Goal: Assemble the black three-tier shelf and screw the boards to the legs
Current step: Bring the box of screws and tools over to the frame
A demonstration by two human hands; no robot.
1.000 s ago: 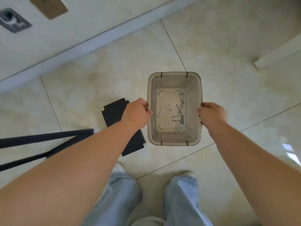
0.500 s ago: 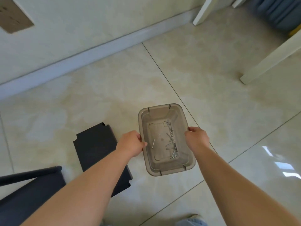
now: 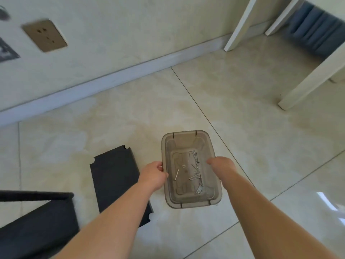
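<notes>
Head view: a person's left hand (image 3: 153, 176) and right hand (image 3: 222, 167) each grip a long side of a clear grey plastic bin (image 3: 191, 169), fingers curled over the rim. Whether the bin rests on the floor (image 3: 242, 139) or hangs just above it cannot be told. Loose screws (image 3: 195, 176) and a washer lie scattered on its bottom, mostly toward the right wall. The bin looks light and fairly stiff, though its smooth walls may be slippery; holding both long rims seems the safest grip, kept level so the small hardware does not slide or spill.

Just left of the bin, 1 black board (image 3: 115, 180) with notched corners lies flat on the floor, partly under the left forearm. At the near left, black shelf legs (image 3: 35, 195) and another dark panel show. The board looks rigid and best lifted by its long edges.

The floor is glossy cream tile, hard and reflective. A pale wall with a socket (image 3: 44, 35) and baseboard runs along the far side; white furniture legs (image 3: 306, 85) stand at the far right.
</notes>
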